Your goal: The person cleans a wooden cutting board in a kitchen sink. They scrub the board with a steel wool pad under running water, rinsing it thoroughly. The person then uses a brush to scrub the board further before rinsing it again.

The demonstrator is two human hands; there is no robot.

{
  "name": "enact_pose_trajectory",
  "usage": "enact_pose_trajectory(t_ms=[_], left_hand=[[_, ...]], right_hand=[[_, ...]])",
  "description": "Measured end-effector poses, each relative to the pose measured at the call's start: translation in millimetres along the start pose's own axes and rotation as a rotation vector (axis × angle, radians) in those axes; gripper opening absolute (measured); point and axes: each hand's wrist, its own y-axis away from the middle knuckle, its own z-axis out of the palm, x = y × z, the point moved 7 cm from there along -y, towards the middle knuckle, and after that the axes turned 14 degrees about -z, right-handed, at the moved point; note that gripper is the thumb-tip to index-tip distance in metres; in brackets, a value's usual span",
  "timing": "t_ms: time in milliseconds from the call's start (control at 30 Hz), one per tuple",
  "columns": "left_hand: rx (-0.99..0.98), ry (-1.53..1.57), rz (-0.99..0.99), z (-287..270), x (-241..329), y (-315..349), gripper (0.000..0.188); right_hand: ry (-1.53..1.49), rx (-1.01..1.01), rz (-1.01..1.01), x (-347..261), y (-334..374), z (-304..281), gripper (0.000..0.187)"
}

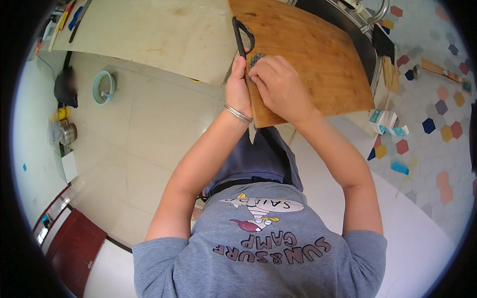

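Observation:
A large wooden cutting board point(318, 54) with a black handle point(240, 37) lies tilted before me, its near end jutting over the counter's edge. My left hand point(239, 89) grips the board's left edge just below the handle, and a silver bangle circles that wrist. Against the board's face, close to this edge, my right hand point(280, 87) is closed on a dark grey steel wool scrubber point(257, 59). Its fingertips are bent down at the board's rim. Most of the scrubber is hidden under the fingers.
Left of the board stretches a pale countertop point(149, 35). A sink with a metal faucet point(376, 17) lies beyond the board at the right. Small white and teal boxes point(382, 120) stand near the board's right corner. A light green basin point(103, 87) sits on the floor at left.

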Motion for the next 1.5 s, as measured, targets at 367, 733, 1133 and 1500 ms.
enact_pose_trajectory(t_ms=[367, 733, 1133, 1500], left_hand=[[0.124, -0.03, 0.028, 3.9, -4.4, -4.2, 0.03], [0.137, 0.008, -0.061, 4.7, -12.9, -2.6, 0.037], [0.209, -0.192, 0.097, 10.6, -0.8, 7.4, 0.02], [0.19, -0.234, 0.054, 4.8, 1.1, 2.6, 0.022]], right_hand=[[0.073, -0.019, 0.061, 31.8, -7.1, 2.9, 0.008], [0.112, -0.03, 0.049, 31.0, -0.4, 11.0, 0.006], [-0.015, -0.046, 0.091, -49.7, 59.7, -27.4, 0.015], [0.001, -0.06, 0.04, -63.0, 48.9, -18.1, 0.01]])
